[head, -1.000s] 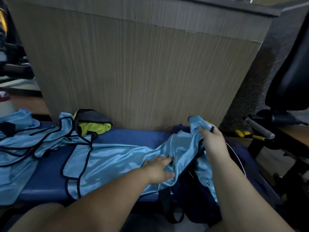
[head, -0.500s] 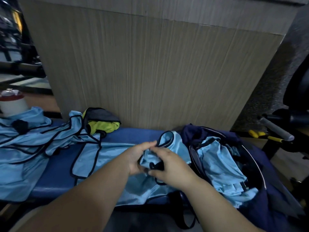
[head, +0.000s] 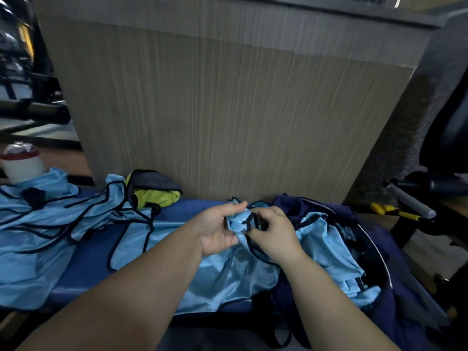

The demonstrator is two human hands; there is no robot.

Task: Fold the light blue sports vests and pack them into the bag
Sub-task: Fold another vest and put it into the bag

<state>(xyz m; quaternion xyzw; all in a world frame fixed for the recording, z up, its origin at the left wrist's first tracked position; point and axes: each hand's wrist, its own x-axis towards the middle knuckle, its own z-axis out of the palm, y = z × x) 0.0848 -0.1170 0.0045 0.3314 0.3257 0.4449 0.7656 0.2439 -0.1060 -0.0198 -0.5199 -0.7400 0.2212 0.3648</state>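
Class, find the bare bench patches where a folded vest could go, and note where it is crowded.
Bare bench: the strip along the wooden panel between yellow-green garment and navy bag; the patch between vest pile and held vest. Crowded: both ends, under the pile and at the bag.

Dim light; a wood-grain panel [head: 228,117] stands behind a blue padded bench [head: 83,274], with speckled grey floor [head: 402,143] and a black chair [head: 449,127] at right
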